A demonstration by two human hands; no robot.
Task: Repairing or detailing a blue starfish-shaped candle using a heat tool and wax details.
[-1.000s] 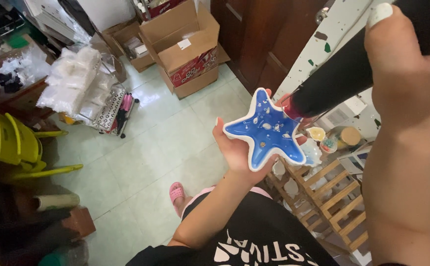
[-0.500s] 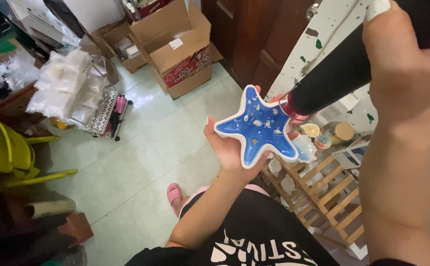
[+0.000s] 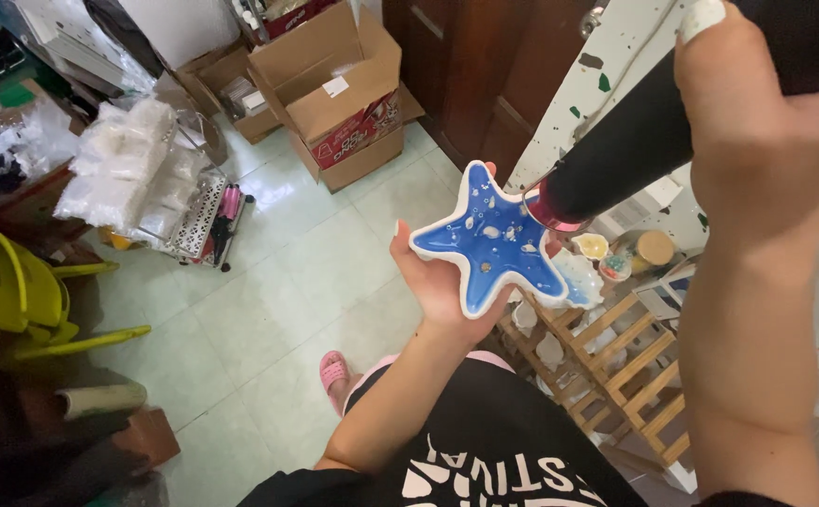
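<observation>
My left hand holds up a star-shaped dish from beneath; the dish has a white rim and a glossy blue inside with small shells set in it. My right hand grips a black heat tool whose round pink-ringed nozzle points at the dish's upper right arm, almost touching it. The tool's upper end runs out of the frame.
Below the dish stands a wooden slatted rack with small jars. A speckled white table edge lies behind the tool. On the green tiled floor are open cardboard boxes, plastic bags and a yellow chair.
The dish has risen slightly and tilted flatter toward the camera, staying under the tool's nozzle. The view has shifted a little; my right hand keeps its grip.
</observation>
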